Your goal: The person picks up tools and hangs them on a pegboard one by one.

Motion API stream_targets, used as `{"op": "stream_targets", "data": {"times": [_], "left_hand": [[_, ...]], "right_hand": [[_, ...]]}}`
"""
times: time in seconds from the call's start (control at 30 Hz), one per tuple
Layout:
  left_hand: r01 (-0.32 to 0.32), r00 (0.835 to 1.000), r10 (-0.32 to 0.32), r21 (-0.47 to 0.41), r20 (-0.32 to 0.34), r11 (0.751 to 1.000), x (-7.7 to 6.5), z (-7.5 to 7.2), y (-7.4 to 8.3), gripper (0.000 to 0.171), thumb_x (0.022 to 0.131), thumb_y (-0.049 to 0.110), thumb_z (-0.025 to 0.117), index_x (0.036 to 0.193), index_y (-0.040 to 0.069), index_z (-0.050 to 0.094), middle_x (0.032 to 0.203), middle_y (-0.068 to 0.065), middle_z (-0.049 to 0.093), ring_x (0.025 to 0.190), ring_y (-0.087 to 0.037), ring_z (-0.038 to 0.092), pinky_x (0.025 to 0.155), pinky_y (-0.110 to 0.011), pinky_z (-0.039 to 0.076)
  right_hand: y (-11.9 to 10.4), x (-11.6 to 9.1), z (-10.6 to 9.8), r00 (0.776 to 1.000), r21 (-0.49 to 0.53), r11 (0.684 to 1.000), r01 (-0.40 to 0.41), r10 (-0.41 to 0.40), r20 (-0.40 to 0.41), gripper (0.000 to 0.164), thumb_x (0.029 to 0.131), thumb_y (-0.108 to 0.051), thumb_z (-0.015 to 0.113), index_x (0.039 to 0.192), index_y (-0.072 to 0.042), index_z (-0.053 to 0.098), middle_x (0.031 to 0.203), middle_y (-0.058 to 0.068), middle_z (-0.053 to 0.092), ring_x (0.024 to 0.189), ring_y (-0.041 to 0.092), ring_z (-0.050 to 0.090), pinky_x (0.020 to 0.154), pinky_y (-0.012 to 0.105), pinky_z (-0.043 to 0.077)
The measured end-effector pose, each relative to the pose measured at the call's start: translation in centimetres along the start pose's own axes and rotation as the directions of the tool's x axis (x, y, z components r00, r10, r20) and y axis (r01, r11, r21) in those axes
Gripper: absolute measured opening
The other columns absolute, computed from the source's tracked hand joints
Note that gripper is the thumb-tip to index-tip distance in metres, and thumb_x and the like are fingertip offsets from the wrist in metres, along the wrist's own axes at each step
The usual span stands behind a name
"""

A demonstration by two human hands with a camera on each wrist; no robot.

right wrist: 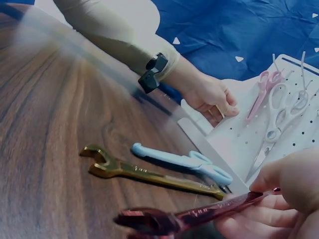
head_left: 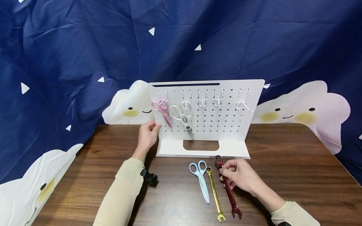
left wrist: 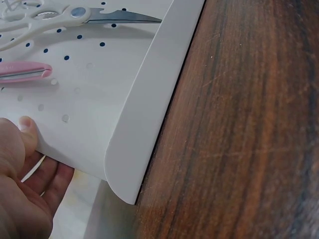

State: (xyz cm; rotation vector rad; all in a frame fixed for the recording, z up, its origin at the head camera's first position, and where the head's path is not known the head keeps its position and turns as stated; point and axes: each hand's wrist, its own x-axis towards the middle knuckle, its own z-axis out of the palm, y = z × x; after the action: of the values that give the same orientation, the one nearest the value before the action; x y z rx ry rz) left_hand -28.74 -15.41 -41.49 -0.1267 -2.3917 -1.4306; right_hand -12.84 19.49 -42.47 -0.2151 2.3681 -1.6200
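Note:
My left hand [head_left: 149, 134] grips the left side edge of a white pegboard [head_left: 209, 125], thumb on the front face and fingers behind it, as the left wrist view shows. In my right hand [head_left: 240, 175] a dark red combination wrench [head_left: 229, 193] is pinched near its ring end, with the open jaw end toward the front of the table. Just left of it lie a gold combination wrench [head_left: 215, 194] and light blue scissors [head_left: 202, 182]. Pink scissors [head_left: 162, 110] and white kitchen scissors [head_left: 182, 116] hang on the board's left half.
Several white wire hooks [head_left: 218, 101] line the upper part of the board, and the rightmost hook [head_left: 240, 105] has a bar sticking out aslant. The board's base [head_left: 169, 149] rests on a brown wooden table [head_left: 118, 150]. A dark blue cloth [head_left: 181, 56] with cloud figures hangs behind.

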Motion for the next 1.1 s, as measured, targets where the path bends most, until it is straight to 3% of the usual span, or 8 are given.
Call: {"op": "stream_targets", "data": {"times": [0.17, 0.33, 0.57, 0.87, 1.1], "left_hand": [[0.003, 1.0, -0.003, -0.003, 0.004, 1.0, 0.0, -0.1, 0.0, 0.022, 0.103, 0.011, 0.074, 0.089, -0.005, 0.077, 0.062, -0.004, 0.06, 0.062, -0.011, 0.043, 0.058, -0.024, 0.033], [0.008, 1.0, -0.008, -0.005, 0.005, 1.0, 0.0, -0.1, -0.1, 0.021, 0.103, 0.011, 0.074, 0.09, -0.004, 0.078, 0.061, 0.003, 0.058, 0.062, -0.012, 0.044, 0.058, -0.025, 0.033], [0.006, 1.0, -0.006, -0.001, 0.006, 1.0, 0.0, 0.0, 0.0, 0.02, 0.104, 0.011, 0.072, 0.094, -0.005, 0.079, 0.08, -0.026, 0.072, 0.065, -0.011, 0.047, 0.061, -0.024, 0.035], [0.007, 1.0, -0.007, 0.006, 0.001, 1.0, 0.1, 0.1, 0.0, 0.018, 0.103, 0.011, 0.073, 0.097, -0.005, 0.08, 0.081, -0.02, 0.076, 0.069, -0.012, 0.051, 0.064, -0.024, 0.038], [0.02, 1.0, -0.02, -0.006, 0.003, 1.0, 0.0, 0.1, 0.1, 0.018, 0.103, 0.012, 0.073, 0.101, -0.005, 0.08, 0.082, -0.022, 0.075, 0.07, -0.012, 0.05, 0.064, -0.024, 0.038]], "right_hand": [[-0.5, -0.1, -0.2, 0.998, 0.14, 0.99, -0.036, 0.029, 0.054, 0.023, 0.107, -0.006, 0.061, 0.112, 0.017, 0.061, 0.082, 0.014, 0.077, 0.067, 0.019, 0.075, 0.066, 0.04, 0.066], [-1.3, 0.0, -0.2, 0.999, 0.169, 0.986, -0.012, 0.006, 0.037, 0.026, 0.107, -0.004, 0.061, 0.117, 0.02, 0.057, 0.086, 0.015, 0.076, 0.068, 0.019, 0.075, 0.068, 0.039, 0.066], [-2.2, 0.0, -0.7, 0.997, 0.149, 0.987, 0.061, -0.067, 0.039, 0.029, 0.107, 0.001, 0.056, 0.126, 0.024, 0.054, 0.099, 0.026, 0.077, 0.076, 0.018, 0.077, 0.071, 0.035, 0.065], [-4.0, 0.4, -1.2, 0.988, 0.117, 0.981, 0.155, -0.154, -0.019, 0.032, 0.107, 0.004, 0.056, 0.131, 0.025, 0.055, 0.109, 0.036, 0.075, 0.08, 0.015, 0.078, 0.076, 0.033, 0.065], [-5.1, 1.0, -1.3, 0.981, 0.108, 0.977, 0.184, -0.175, -0.084, 0.03, 0.107, 0.002, 0.058, 0.128, 0.024, 0.059, 0.106, 0.035, 0.076, 0.077, 0.017, 0.079, 0.074, 0.033, 0.065]]}}
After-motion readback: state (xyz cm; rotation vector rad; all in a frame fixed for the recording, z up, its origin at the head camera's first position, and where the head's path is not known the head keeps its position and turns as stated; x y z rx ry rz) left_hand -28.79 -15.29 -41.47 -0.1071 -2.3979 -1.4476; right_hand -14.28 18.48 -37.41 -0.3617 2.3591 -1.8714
